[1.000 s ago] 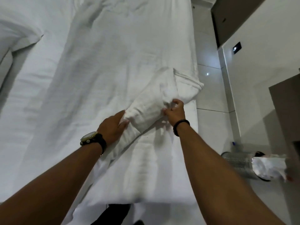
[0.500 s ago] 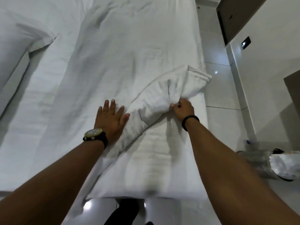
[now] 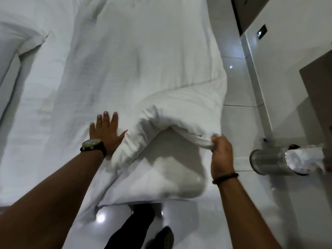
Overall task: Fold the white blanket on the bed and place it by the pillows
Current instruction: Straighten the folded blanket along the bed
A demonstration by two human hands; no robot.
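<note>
The white blanket (image 3: 143, 65) lies spread along the bed, with its near right part bunched into a raised fold (image 3: 161, 119). My right hand (image 3: 221, 151) is shut on a gathered edge of that fold, near the bed's right side. My left hand (image 3: 106, 130), wearing a watch, presses flat with fingers spread on the blanket just left of the fold. A white pillow (image 3: 16, 44) lies at the far left.
The bed's foot edge (image 3: 143, 202) is close to me, with shiny white floor tiles (image 3: 239, 123) to the right. A metal mesh bin (image 3: 269, 160) with white paper stands on the floor at the right. My dark trouser leg and shoe (image 3: 143, 230) show below.
My right hand has pulled the gathered blanket edge toward me and to the right, lifting the fold. My left hand went from gripping the fold to lying flat beside it.
</note>
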